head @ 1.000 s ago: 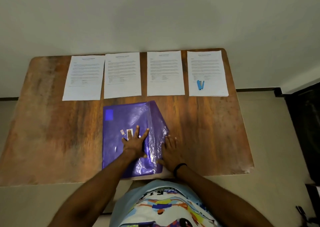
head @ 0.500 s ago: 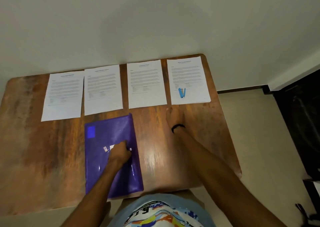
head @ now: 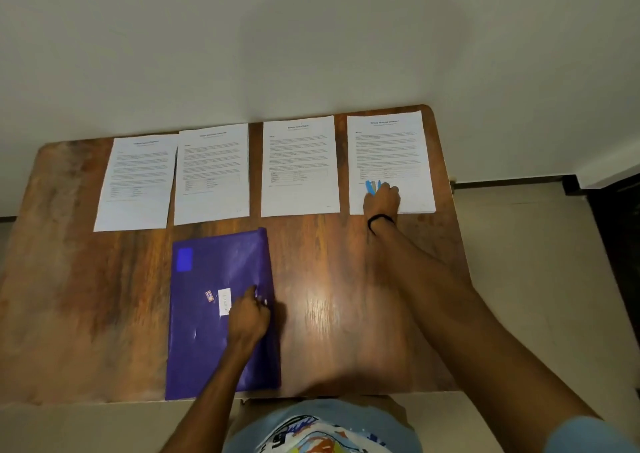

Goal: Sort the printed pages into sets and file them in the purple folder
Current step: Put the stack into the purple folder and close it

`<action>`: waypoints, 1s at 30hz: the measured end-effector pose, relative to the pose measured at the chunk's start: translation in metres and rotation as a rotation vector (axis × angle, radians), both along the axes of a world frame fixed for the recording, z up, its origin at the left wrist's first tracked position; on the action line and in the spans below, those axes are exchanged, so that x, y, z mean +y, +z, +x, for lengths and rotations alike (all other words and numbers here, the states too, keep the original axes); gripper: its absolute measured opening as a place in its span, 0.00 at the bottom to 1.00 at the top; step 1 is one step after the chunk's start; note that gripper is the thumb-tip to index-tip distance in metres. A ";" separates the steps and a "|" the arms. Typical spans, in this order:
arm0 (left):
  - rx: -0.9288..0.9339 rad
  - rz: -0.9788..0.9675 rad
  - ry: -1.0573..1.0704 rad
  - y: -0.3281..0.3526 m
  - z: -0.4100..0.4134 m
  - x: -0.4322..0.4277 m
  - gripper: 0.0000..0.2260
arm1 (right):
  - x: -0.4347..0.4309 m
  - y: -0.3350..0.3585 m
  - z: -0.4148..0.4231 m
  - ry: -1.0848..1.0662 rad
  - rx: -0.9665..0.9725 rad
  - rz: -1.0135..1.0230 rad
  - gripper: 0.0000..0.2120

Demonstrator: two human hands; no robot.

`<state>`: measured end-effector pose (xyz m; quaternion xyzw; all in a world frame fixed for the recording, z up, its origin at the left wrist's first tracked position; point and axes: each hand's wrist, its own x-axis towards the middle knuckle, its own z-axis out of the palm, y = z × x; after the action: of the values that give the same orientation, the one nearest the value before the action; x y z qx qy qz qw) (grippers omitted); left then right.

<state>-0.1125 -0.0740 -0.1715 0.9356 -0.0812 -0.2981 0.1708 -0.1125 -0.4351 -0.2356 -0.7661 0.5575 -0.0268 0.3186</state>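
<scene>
Four white printed page sets (head: 299, 167) in a row along the far edge of the brown wooden table (head: 329, 297), long axes running away from the body; glossy purple plastic folder (head: 201, 331) flat near the front edge, lengthwise the same way. Right hand (head: 382, 198) nearer the work, stretched onto the rightmost set (head: 389, 148), fingers curled against a small blue stapler-like tool (head: 372, 186) lying there, grip not determinable. Left hand (head: 247, 314) on the folder's right side, fingers bent, hold on the edge not determinable — bare wood between folder and right arm, room enough to bring sets across.
</scene>
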 end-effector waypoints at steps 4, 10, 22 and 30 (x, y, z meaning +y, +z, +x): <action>0.007 0.005 -0.005 -0.005 -0.003 -0.003 0.17 | 0.015 -0.004 -0.027 -0.031 -0.069 -0.045 0.19; 0.029 -0.006 -0.016 -0.013 -0.007 -0.006 0.13 | 0.062 -0.027 -0.080 -0.044 -0.201 0.055 0.22; 0.035 0.024 -0.047 -0.025 -0.009 -0.009 0.13 | 0.081 0.010 0.066 0.253 -0.191 0.028 0.17; 0.032 0.003 -0.059 -0.039 -0.007 0.001 0.11 | 0.064 0.014 0.072 0.203 -0.147 0.022 0.22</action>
<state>-0.1192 -0.0730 -0.2105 0.9282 -0.1055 -0.3181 0.1617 -0.0402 -0.3708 -0.2211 -0.8111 0.4524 -0.0441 0.3680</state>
